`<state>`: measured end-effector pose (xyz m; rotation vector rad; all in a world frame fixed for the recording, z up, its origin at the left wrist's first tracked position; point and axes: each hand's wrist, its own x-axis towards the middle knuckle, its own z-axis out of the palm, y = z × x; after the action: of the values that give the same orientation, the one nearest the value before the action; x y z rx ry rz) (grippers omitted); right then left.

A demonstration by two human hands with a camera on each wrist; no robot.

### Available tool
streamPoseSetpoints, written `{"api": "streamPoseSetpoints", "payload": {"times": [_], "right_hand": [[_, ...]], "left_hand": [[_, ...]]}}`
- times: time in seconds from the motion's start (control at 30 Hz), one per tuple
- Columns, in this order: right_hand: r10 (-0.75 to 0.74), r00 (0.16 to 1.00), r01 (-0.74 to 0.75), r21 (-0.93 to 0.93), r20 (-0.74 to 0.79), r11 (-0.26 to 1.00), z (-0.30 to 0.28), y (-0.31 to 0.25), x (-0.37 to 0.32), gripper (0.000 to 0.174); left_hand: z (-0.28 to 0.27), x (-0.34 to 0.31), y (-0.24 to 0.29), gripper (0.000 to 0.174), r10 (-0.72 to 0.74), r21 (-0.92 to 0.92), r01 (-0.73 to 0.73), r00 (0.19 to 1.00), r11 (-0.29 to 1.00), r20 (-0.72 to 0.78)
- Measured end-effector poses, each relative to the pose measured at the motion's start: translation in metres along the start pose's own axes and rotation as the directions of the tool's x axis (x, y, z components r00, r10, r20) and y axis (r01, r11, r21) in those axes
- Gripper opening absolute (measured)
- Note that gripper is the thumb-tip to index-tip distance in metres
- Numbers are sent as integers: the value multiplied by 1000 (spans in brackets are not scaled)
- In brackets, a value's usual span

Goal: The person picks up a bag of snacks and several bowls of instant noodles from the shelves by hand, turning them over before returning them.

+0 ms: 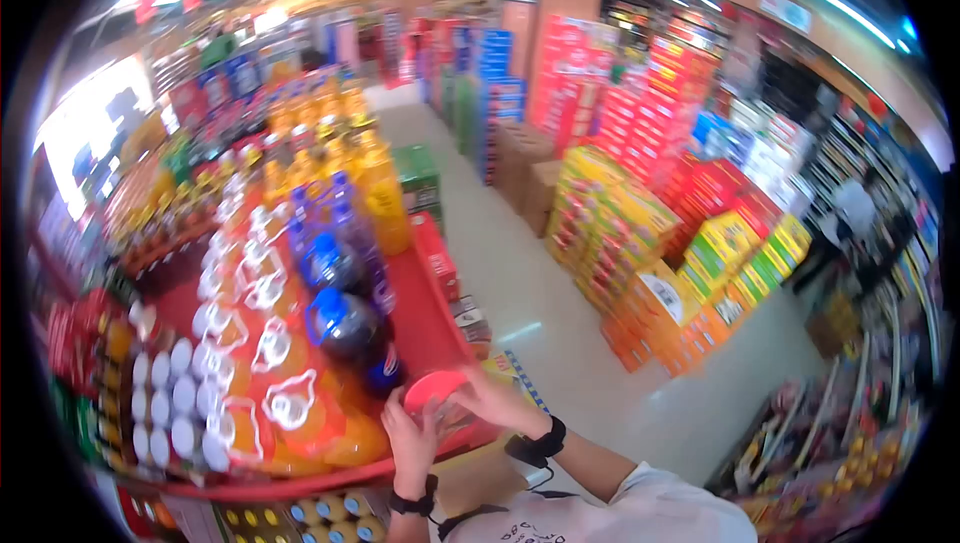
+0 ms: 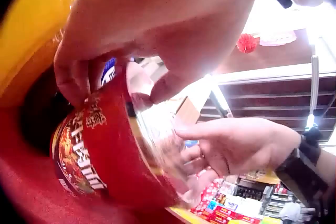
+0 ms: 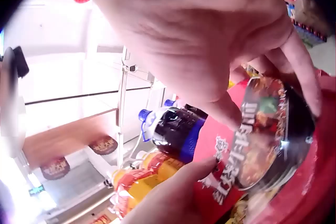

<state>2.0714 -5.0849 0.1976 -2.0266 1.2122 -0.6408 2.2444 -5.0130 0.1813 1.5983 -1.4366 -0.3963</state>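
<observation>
Both hands grip a round package with a red sleeve (image 1: 435,389) at the red display's near right corner. The left hand (image 1: 411,443) holds its left side; the right hand (image 1: 495,401) holds its right side. In the left wrist view, the left hand (image 2: 163,19) curls its fingers over the red sleeve (image 2: 113,145), and the right hand (image 2: 241,145) has its fingers at the transparent end. In the right wrist view, the right hand (image 3: 194,35) spreads its fingers over the printed food picture (image 3: 265,129), with the left thumb (image 3: 197,174) on the red part.
Orange drink bottles (image 1: 340,433) and dark bottles with blue caps (image 1: 350,323) crowd the red display (image 1: 425,308) beside the hands. White-lidded containers (image 1: 182,438) stand to the left. Across the aisle (image 1: 520,318) are stacked cartons (image 1: 610,233); a person (image 1: 850,213) is at the far right.
</observation>
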Motion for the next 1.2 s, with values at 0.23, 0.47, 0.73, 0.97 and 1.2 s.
{"api": "streamPoseSetpoints", "payload": {"times": [0.23,0.47,0.73,0.97,1.2], "right_hand": [[90,991,-108,-187,-104,976,-10,-1,2,39],[140,982,-150,-73,-128,986,24,13,7,37],[159,975,-158,20,-158,987,42,23,10,36],[128,976,-116,76,-178,990,45,28,18,34],[124,970,-106,96,-210,990,45,24,15,36]], "left_hand": [[7,6,-19,51,-60,-18,63,992,998,110],[6,17,-43,47,-39,99,20,981,995,190],[1,18,-42,46,62,66,-74,983,995,171],[-1,18,-33,42,137,47,-143,985,989,109],[-5,17,-21,40,95,-9,-95,990,995,100]]}}
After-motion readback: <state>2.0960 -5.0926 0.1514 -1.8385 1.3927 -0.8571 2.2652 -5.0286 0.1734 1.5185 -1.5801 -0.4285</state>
